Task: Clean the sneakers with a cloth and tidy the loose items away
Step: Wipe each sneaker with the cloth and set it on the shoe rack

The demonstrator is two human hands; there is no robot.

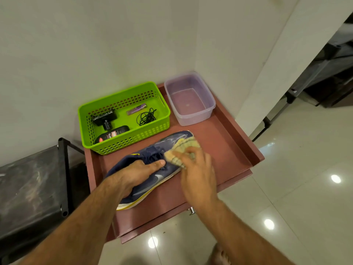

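A navy sneaker [172,139] with a white and yellow sole lies diagonally on the reddish-brown table [225,150], toe towards the back right. My left hand [137,174] grips its heel and collar part, thumb stretched along the laces. My right hand [194,169] holds a crumpled beige cloth [184,148] and presses it on the sneaker's upper near the laces and toe. A green plastic basket [161,119] behind the sneaker holds a black bottle [112,134], a black tool [104,117], a purple pen-like item [136,109] and a coiled black cord [146,117].
A clear plastic tub [210,104] with a little water stands at the table's back right corner. White walls close in behind the table. A dark rack [38,184] stands to the left, another dark rack [324,73] at the far right. Glossy tiled floor [286,188] lies around.
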